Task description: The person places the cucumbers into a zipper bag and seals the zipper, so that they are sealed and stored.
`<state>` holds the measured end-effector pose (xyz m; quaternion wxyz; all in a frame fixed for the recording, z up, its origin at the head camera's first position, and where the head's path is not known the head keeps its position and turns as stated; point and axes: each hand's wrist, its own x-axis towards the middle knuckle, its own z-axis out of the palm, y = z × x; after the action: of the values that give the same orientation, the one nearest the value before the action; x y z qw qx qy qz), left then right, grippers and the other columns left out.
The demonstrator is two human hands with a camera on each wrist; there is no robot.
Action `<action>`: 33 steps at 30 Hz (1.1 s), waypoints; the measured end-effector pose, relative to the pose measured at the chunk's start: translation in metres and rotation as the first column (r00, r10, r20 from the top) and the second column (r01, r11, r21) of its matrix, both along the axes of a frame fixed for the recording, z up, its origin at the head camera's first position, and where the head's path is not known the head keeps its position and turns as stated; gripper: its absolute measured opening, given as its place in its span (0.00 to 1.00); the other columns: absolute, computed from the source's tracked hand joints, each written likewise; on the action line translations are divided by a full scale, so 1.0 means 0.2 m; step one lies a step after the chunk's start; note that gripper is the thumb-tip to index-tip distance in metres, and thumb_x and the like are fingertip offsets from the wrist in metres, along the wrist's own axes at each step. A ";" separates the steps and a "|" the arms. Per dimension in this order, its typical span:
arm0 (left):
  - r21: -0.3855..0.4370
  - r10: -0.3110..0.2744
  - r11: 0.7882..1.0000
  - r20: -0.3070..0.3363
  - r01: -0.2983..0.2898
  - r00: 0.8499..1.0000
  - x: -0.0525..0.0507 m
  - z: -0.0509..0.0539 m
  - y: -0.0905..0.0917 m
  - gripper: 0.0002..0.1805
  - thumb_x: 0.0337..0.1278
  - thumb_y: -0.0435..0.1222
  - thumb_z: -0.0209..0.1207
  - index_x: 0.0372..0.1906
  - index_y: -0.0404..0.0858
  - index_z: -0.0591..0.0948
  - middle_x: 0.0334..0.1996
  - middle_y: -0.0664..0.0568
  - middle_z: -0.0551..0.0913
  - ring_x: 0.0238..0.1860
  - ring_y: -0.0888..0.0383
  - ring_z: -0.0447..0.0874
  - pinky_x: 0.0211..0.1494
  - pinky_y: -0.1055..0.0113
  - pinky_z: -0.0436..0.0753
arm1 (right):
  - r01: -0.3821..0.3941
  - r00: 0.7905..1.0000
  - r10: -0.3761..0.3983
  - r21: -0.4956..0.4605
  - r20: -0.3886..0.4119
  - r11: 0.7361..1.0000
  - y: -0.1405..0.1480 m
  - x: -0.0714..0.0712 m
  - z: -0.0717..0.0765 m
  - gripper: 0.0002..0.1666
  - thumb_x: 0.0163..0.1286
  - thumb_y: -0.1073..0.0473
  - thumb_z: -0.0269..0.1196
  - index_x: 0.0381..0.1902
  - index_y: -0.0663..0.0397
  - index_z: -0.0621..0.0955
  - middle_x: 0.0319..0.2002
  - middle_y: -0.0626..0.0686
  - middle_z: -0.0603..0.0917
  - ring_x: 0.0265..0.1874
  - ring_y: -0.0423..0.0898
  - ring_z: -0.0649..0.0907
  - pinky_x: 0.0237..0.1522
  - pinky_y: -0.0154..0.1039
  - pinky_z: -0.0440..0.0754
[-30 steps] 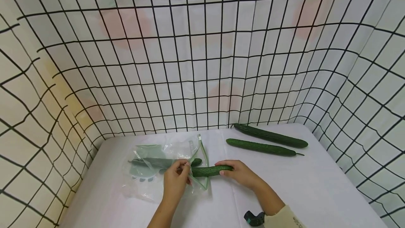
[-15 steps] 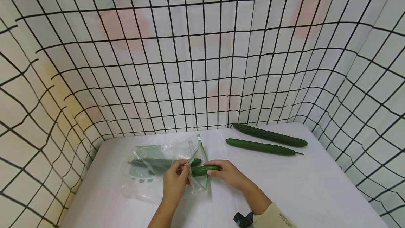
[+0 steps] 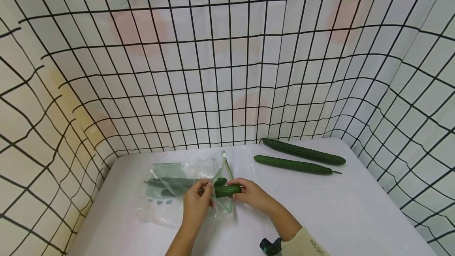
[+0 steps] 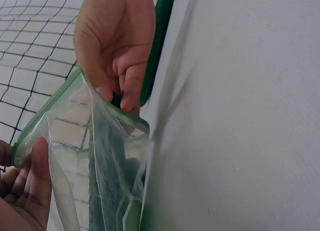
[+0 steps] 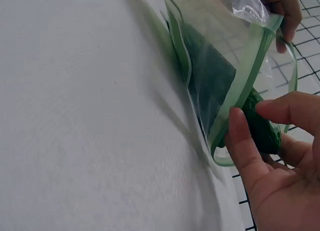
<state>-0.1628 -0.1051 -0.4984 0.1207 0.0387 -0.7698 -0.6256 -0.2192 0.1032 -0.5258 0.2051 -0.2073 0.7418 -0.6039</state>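
A clear zip bag (image 3: 160, 212) with a green zip edge lies on the table, its mouth facing right. My left hand (image 3: 197, 200) pinches the upper edge of the mouth, also visible in the left wrist view, where the thumb (image 4: 40, 161) presses the plastic. One cucumber (image 3: 177, 183) lies inside the bag. A second cucumber (image 3: 227, 191) is mostly in the bag, with its near end sticking out of the mouth. My right hand (image 3: 252, 194) grips that end; in the right wrist view the fingers surround the cucumber's tip (image 5: 265, 131).
Two more cucumbers lie at the back right, a darker one (image 3: 303, 151) behind a thinner one (image 3: 295, 165) with a stem. Black wire mesh (image 3: 231, 70) walls the white table (image 3: 337, 208) at the back and sides.
My right hand has moved left and pushed the second cucumber deeper into the bag, so less of it sticks out. The left hand has stayed in place.
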 end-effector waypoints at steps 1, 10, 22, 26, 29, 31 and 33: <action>0.000 0.001 1.000 0.000 -0.001 1.000 0.00 0.00 0.00 0.05 0.68 0.34 0.61 0.41 0.38 0.85 0.27 0.45 0.81 0.17 0.59 0.79 0.22 0.57 0.87 | -0.007 1.000 0.007 -0.008 -0.005 1.000 0.01 0.00 0.00 0.26 0.73 0.66 0.61 0.67 0.64 0.73 0.62 0.66 0.79 0.55 0.45 0.84 0.51 0.29 0.86; -0.001 0.000 1.000 0.001 0.000 1.000 0.00 0.00 0.00 0.05 0.68 0.35 0.61 0.41 0.38 0.85 0.27 0.45 0.81 0.18 0.59 0.80 0.22 0.59 0.87 | -0.004 1.000 0.003 -0.056 -0.006 0.998 0.01 -0.01 -0.02 0.25 0.73 0.61 0.63 0.64 0.66 0.74 0.59 0.67 0.81 0.50 0.46 0.87 0.49 0.36 0.89; -0.002 0.018 1.000 0.004 -0.018 1.000 -0.01 -0.01 0.01 0.05 0.69 0.33 0.59 0.42 0.37 0.85 0.28 0.48 0.81 0.17 0.58 0.79 0.20 0.62 0.86 | 0.048 0.999 -0.048 0.068 -0.010 0.996 -0.01 -0.02 -0.04 0.23 0.71 0.57 0.66 0.63 0.50 0.80 0.47 0.56 0.84 0.34 0.43 0.88 0.31 0.40 0.90; 0.008 0.008 1.000 -0.007 -0.008 1.000 -0.01 -0.02 0.01 0.06 0.69 0.32 0.59 0.42 0.36 0.85 0.28 0.47 0.81 0.17 0.59 0.80 0.20 0.63 0.86 | 0.061 0.997 -0.056 0.124 -0.046 0.990 -0.02 -0.03 -0.05 0.23 0.69 0.55 0.68 0.61 0.49 0.81 0.51 0.55 0.84 0.34 0.41 0.87 0.31 0.37 0.89; 0.010 0.000 1.000 -0.006 0.000 1.000 -0.01 -0.02 0.01 0.07 0.69 0.32 0.58 0.42 0.34 0.84 0.28 0.46 0.81 0.17 0.60 0.79 0.20 0.63 0.86 | 0.067 0.993 -0.050 0.154 -0.106 0.986 -0.04 -0.03 -0.04 0.22 0.69 0.53 0.68 0.59 0.51 0.82 0.51 0.55 0.86 0.36 0.39 0.86 0.35 0.33 0.87; 0.016 -0.005 1.000 0.001 0.005 1.000 -0.01 -0.02 0.01 0.07 0.70 0.32 0.57 0.43 0.34 0.84 0.28 0.46 0.80 0.17 0.59 0.80 0.21 0.61 0.86 | 0.071 0.989 -0.047 0.163 -0.144 0.984 -0.05 -0.03 -0.04 0.21 0.69 0.53 0.68 0.58 0.51 0.83 0.50 0.54 0.87 0.39 0.39 0.85 0.39 0.30 0.86; 0.019 -0.015 1.000 0.003 0.015 1.000 -0.01 -0.02 0.01 0.08 0.71 0.33 0.57 0.43 0.33 0.84 0.29 0.46 0.80 0.17 0.59 0.80 0.22 0.60 0.87 | 0.065 0.985 -0.038 0.155 -0.168 0.986 -0.06 -0.03 -0.04 0.20 0.69 0.54 0.68 0.56 0.52 0.83 0.49 0.53 0.87 0.44 0.40 0.86 0.43 0.29 0.86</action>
<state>-0.1646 -0.1033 -0.5023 0.1146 0.0350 -0.7644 -0.6335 -0.2255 0.0903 -0.5331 0.1436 -0.2199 0.8072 -0.5286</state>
